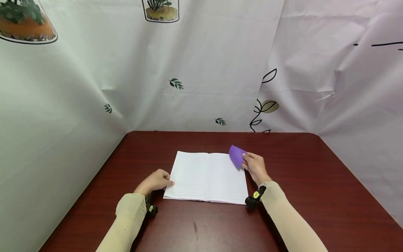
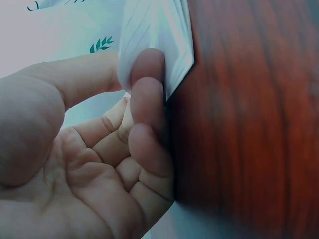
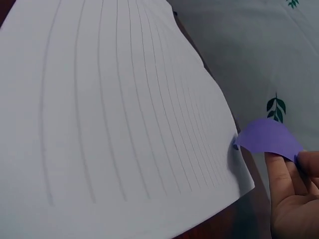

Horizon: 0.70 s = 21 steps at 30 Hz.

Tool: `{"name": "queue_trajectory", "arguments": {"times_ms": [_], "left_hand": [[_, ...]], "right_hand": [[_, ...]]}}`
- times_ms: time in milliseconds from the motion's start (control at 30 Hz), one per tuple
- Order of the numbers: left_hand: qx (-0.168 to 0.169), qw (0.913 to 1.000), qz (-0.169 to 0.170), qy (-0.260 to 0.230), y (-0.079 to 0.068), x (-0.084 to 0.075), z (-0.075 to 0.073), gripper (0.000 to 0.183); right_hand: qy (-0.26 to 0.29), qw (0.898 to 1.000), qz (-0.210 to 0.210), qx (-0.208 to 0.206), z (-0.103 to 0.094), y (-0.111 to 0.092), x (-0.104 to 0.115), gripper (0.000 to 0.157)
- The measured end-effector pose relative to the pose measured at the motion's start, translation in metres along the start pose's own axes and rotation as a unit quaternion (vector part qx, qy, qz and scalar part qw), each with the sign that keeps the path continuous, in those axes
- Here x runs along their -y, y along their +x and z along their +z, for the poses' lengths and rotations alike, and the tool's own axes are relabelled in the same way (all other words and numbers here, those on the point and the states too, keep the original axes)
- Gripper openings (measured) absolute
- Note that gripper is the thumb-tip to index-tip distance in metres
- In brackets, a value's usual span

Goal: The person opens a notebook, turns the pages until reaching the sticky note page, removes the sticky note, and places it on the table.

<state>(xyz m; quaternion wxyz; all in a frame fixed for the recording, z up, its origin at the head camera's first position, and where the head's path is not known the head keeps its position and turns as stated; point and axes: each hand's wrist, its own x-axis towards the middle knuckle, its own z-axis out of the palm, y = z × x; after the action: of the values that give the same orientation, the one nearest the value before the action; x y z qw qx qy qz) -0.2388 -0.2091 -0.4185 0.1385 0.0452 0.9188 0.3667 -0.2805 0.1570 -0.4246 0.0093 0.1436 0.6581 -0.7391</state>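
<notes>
An open notebook [image 1: 192,175] with white lined pages lies on the table, its two pages spread flat. My left hand [image 1: 157,180] holds the notebook's left edge, thumb on top of the page and fingers at the edge; in the left wrist view the page corner [image 2: 177,55] sits between thumb and curled fingers. Over the upper right corner of the right page, my right hand [image 1: 255,166] pinches a small curved piece of purple paper [image 1: 237,156]. Seen from the right wrist, that purple paper [image 3: 269,137] bends upward beside the lined page [image 3: 134,114].
A dark reddish-brown wooden table [image 1: 292,189] carries the notebook. Behind and beside it hangs a white cloth [image 1: 214,63] printed with leaves and potted plants. Both wrists wear a black camera band.
</notes>
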Motion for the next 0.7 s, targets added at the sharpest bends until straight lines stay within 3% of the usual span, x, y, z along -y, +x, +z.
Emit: {"name": "queue_trajectory", "arguments": {"times_ms": [700], "left_hand": [[0.002, 1.0000, 0.008, -0.005, 0.002, 0.002, 0.000, 0.035]], "right_hand": [[0.056, 0.998, -0.010, -0.040, -0.014, 0.000, 0.010, 0.046]]}}
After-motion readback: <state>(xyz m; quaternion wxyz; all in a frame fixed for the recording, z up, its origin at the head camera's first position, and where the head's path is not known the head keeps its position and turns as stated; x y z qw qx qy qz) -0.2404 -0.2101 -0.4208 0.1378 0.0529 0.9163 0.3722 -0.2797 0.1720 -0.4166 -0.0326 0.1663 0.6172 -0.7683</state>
